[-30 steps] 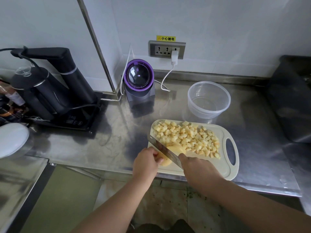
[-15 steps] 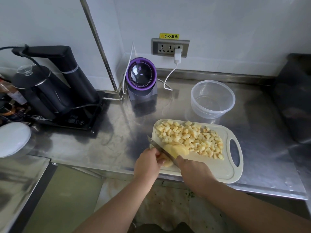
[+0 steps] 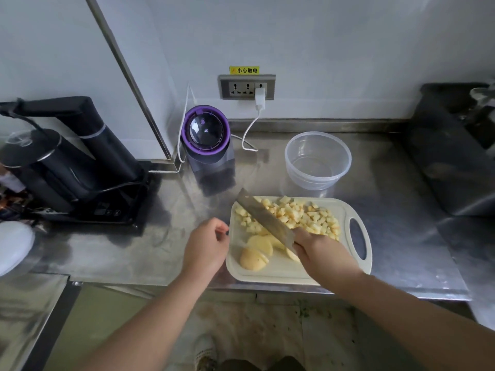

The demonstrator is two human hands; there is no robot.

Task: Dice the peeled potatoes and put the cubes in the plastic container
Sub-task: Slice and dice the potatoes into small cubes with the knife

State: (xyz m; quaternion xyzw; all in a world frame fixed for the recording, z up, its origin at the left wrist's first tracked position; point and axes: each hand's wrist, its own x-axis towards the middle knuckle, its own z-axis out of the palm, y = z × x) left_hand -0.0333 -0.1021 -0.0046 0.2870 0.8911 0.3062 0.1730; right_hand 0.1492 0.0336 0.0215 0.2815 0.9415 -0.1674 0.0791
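Observation:
A cream cutting board [image 3: 278, 271] lies on the steel counter. Several potato cubes [image 3: 302, 214] are heaped on its far half. Peeled potato slices [image 3: 255, 253] lie fanned on its near left. My right hand [image 3: 321, 253] grips the handle of a cleaver [image 3: 263, 216], whose blade is lifted and tilted over the cubes. My left hand [image 3: 206, 245] hovers just left of the board with loosely curled fingers, holding nothing. The clear plastic container [image 3: 318, 160] stands empty behind the board.
A purple-rimmed appliance [image 3: 206, 140] stands behind the board, its white cable running to a wall socket [image 3: 247, 87]. A black kettle and dispenser [image 3: 64, 153] occupy the left. A dark sink [image 3: 460, 145] is at the right. The counter's front edge runs just below the board.
My left hand let go of the potato and drew back to the left. The cleaver rose off the potato and swung up over the cubes, leaving the slices fanned on the board.

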